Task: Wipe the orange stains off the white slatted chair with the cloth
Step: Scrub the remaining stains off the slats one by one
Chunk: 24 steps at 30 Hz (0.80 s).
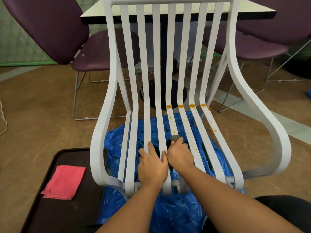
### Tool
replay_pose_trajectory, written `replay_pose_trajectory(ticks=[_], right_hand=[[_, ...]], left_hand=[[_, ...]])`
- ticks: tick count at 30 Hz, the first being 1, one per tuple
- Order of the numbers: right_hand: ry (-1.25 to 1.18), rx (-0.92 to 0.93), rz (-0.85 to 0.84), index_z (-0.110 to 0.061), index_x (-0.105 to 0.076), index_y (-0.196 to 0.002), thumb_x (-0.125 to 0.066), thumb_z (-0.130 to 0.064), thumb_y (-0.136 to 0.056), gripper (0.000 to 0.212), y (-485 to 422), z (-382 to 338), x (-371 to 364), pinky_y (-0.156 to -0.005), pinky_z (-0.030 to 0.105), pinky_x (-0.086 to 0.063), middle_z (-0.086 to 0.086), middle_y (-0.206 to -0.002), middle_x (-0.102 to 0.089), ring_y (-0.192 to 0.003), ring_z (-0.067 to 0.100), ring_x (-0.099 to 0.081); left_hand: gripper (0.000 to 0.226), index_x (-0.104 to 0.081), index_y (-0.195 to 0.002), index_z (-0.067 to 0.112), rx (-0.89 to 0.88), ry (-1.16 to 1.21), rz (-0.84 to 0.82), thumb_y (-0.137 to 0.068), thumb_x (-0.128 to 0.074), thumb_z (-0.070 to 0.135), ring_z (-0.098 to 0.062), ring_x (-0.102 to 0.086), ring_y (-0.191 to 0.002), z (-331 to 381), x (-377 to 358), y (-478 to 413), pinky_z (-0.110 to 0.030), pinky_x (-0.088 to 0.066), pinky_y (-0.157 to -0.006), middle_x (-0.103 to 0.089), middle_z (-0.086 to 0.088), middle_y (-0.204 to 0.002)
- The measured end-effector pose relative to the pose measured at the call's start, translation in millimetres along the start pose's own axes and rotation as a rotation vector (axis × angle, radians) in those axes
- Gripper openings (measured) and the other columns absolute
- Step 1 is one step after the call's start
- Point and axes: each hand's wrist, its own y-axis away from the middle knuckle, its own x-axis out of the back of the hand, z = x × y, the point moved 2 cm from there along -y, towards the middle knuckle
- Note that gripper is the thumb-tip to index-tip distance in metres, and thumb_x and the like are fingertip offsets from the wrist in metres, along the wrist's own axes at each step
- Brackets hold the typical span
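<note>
The white slatted chair (pixel 111 91) stands in front of me, its seat slats running towards me. Orange stains (pixel 180 106) dot the bend of the right-hand slats, and smaller orange drips (pixel 215 131) trail down them. My right hand (pixel 180 154) grips a small grey cloth (pixel 175 137) on a middle seat slat, just below the drips. My left hand (pixel 152 163) rests beside it on the seat slats, its fingers spread flat over them and the thumb touching the right hand.
A blue plastic sheet (pixel 168 214) lies under the chair. A dark tray (pixel 55 214) at the lower left holds a folded pink cloth (pixel 64 182). Purple chairs (pixel 50 26) and a table (pixel 252 12) on a black pedestal stand behind the white chair.
</note>
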Motion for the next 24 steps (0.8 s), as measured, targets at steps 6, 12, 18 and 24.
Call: replay_pose_trajectory(ticks=[6, 12, 18, 24], right_hand=[[-0.022, 0.023, -0.025, -0.009, -0.035, -0.133, -0.03, -0.036, -0.106, 0.038, -48, -19, -2, -0.072, 0.038, -0.039, 0.019, -0.125, -0.055, -0.104, 0.035, -0.061], [-0.023, 0.015, -0.091, -0.006, -0.028, -0.14, -0.029, -0.036, -0.106, 0.045, -93, -35, -7, -0.075, 0.041, -0.041, 0.024, -0.13, -0.051, -0.109, 0.039, -0.059], [-0.046, -0.026, -0.185, -0.009, -0.015, -0.149, -0.026, -0.037, -0.106, 0.052, -115, -40, -9, -0.087, 0.046, -0.044, 0.025, -0.135, -0.049, -0.117, 0.039, -0.055], [-0.136, -0.034, -0.235, -0.011, -0.011, -0.152, -0.027, -0.036, -0.107, 0.054, -92, -27, -6, -0.086, 0.044, -0.042, 0.025, -0.134, -0.052, -0.117, 0.04, -0.055]], left_hand=[[0.071, -0.017, -0.155, 0.028, 0.004, 0.04, 0.019, -0.096, -0.034, 0.064, -0.026, -0.06, -0.106, 0, -1, -1, -0.036, -0.052, -0.081, -0.031, -0.012, -0.146], [0.07, -0.018, -0.154, 0.029, 0.0, 0.038, 0.035, -0.095, -0.034, 0.064, -0.024, -0.061, -0.104, 0, -4, -3, -0.035, -0.051, -0.08, -0.032, -0.011, -0.145], [0.067, -0.021, -0.151, 0.029, -0.002, 0.044, 0.035, -0.095, -0.036, 0.062, -0.023, -0.061, -0.099, 0, -3, -4, -0.034, -0.051, -0.077, -0.035, -0.009, -0.141], [0.065, -0.021, -0.152, 0.029, 0.01, 0.054, 0.011, -0.097, -0.035, 0.061, -0.025, -0.061, -0.103, 1, -1, -4, -0.035, -0.051, -0.079, -0.032, -0.011, -0.146]])
